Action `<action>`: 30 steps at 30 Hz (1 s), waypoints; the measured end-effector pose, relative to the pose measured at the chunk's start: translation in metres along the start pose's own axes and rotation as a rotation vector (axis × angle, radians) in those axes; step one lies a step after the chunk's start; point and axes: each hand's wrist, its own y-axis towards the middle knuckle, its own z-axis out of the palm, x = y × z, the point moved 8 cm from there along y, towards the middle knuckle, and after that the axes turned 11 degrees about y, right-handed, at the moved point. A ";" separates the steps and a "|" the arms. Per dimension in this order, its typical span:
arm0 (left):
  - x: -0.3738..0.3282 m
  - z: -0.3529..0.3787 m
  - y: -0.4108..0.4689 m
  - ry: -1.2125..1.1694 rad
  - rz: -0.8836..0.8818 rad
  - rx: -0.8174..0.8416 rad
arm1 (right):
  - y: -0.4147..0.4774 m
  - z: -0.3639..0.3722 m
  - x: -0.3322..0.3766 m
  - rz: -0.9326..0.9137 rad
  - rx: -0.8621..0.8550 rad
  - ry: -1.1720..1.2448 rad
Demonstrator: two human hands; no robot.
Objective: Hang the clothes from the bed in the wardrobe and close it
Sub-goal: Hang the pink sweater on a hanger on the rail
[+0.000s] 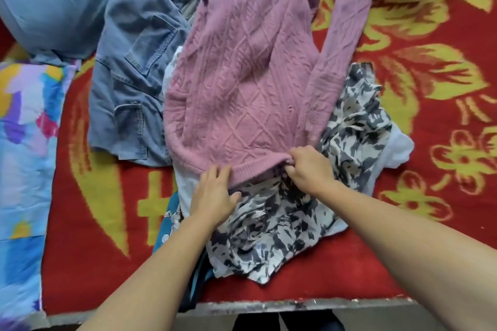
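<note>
A pink cable-knit sweater (242,75) lies spread on top of a pile of clothes on the bed. My right hand (309,169) pinches its ribbed hem near the lower right corner. My left hand (215,193) rests with straight fingers at the hem's lower left, touching the knit. Under the sweater lies a black-and-white patterned garment (282,223), and a white garment (398,150) pokes out at the right. Blue denim clothes (134,88) lie to the left of the sweater. No wardrobe is in view.
A red blanket with yellow flowers (416,62) covers the bed. A colourful blue quilt (24,142) lies at the left edge, with a light blue pillow (53,2) above it. The bed's grey front edge (295,305) runs below my arms. A teal item (166,228) hangs there.
</note>
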 end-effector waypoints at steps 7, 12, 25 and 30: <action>-0.028 -0.045 0.001 -0.042 0.067 -0.132 | -0.034 -0.099 0.017 0.219 0.056 0.971; -0.012 -0.106 -0.028 -0.181 0.088 -0.170 | -0.080 -0.151 0.023 0.243 0.116 1.004; -0.041 -0.471 -0.187 -0.554 0.421 -0.631 | -0.178 -0.453 0.178 -0.161 -0.378 0.882; -0.057 -0.568 -0.287 -0.515 0.644 -0.786 | -0.256 -0.539 0.249 -0.448 -0.342 0.921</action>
